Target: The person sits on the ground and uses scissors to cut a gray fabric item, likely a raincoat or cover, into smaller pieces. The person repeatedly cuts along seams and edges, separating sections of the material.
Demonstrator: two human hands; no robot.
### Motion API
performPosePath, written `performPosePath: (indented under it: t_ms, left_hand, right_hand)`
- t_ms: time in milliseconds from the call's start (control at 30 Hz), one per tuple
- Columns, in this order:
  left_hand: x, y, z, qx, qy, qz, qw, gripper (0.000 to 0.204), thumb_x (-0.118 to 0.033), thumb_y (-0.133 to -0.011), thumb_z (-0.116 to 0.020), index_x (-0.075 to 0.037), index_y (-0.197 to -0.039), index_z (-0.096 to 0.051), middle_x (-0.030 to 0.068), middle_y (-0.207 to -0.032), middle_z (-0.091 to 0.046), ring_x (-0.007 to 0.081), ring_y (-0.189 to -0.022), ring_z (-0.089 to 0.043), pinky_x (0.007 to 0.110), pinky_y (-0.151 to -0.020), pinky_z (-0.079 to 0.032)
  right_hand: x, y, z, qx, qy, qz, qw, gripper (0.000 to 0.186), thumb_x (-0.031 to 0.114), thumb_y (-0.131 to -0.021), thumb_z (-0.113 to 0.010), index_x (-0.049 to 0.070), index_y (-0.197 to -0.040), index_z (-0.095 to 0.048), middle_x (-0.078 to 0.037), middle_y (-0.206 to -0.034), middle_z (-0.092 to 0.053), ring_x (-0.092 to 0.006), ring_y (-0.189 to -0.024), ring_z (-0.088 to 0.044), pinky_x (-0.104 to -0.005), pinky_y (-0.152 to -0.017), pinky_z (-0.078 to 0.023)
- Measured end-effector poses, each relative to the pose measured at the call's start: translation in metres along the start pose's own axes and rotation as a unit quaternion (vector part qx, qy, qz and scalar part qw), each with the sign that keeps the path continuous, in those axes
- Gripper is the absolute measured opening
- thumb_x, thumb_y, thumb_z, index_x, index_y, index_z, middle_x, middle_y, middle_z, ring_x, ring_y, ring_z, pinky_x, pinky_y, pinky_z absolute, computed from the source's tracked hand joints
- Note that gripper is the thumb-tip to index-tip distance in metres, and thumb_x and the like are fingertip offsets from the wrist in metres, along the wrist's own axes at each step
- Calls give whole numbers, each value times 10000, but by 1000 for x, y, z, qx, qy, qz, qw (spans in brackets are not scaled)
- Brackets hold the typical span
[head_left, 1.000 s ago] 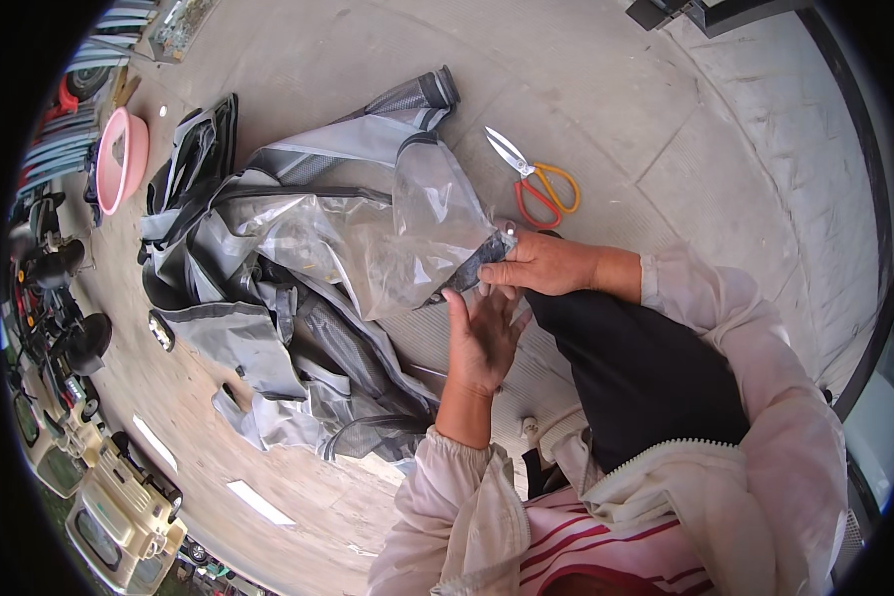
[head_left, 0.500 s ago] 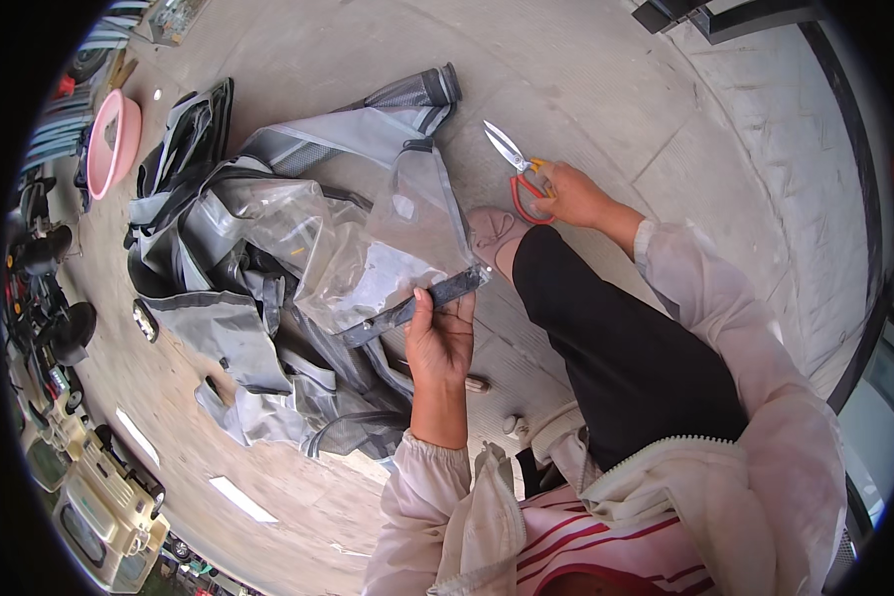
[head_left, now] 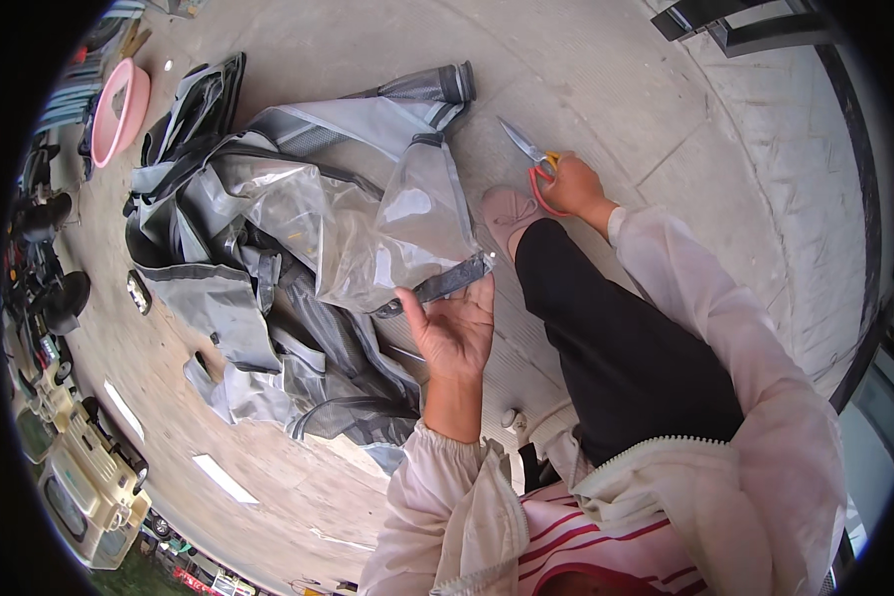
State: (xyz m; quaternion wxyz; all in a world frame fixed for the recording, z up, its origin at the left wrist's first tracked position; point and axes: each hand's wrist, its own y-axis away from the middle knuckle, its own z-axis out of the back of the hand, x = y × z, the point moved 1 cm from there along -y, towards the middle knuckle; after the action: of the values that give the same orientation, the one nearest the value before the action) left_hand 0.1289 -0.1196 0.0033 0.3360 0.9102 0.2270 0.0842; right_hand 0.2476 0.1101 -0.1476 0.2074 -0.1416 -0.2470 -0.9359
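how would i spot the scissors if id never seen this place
Find the big grey heap on the floor, then look to its right for the person's right hand. The scissors are in its grip, steel blades pointing up and left in the picture. Red and yellow handles set them apart from the pinkish shoe nearby.

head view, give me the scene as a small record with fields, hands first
left hand: palm toward the camera, holding the dark strip along the clear plastic
right hand: gripping the handles of the scissors
scissor handles: red and orange-yellow
pile: grey fabric with mesh parts, crumpled on the floor
foot: pink shoe near the scissors
background: pink basin, far left
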Motion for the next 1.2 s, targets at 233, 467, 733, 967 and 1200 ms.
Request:
performPosePath:
  t_ms: [233, 467, 733, 967, 1200]
  left_hand:
    - [11, -20, 1, -93, -19, -56, 994, 188, -30, -854, -600, -37, -1037, -559, 71, -1022, -648, 234, -945, -642, 397, -876, -532]
    - [33, 4, -13, -157, -38, -142, 977, 154, -24, -815, -605, -66, -951, -546, 48, -944, -618, 228, -899, -623, 388, -812, -546]
    - [53, 33, -13, -218, -162, -234, 934, 303, -33, -839, -578, -146, -1068, -416, 48, -968, -590, 239, -855, -629, 448, -779, -529]
    - [72, 35, -10, -185, -140, -237, 943, 268, -40, -857, -566, -110, -1062, -408, 75, -969, -595, 261, -848, -650, 444, -792, -544]
    - [81, 31, -4, -189, -78, -221, 954, 205, -90, -876, -587, -110, -1034, -458, 68, -957, -593, 264, -903, -625, 440, -818, -529]
  right_hand:
    - [-26, -15, 62, 47, -262, -16, 964, 402, 350, -790, -720, -36, -832, -618, -60, -676, -580, -154, -622, -555, -312, -575, -446]
    - [32, -18, 135, 157, -377, 2, 913, 451, 444, -827, -688, 11, -861, -567, 10, -627, -451, -92, -567, -422, -273, -518, -375]
    - [131, 22, 257, 103, -186, 363, 907, 513, 429, -851, -660, -46, -1006, -546, -63, -797, -523, -140, -746, -489, -277, -690, -437]
    - [129, 135, 381, 182, -296, 471, 811, 497, 455, -953, -462, -21, -1088, -508, -2, -748, -430, -90, -679, -443, -234, -668, -428]
    - [89, 241, 322, 400, -398, 226, 794, 523, 508, -967, -392, 6, -1057, -508, -10, -762, -465, -94, -671, -465, -231, -656, -430]
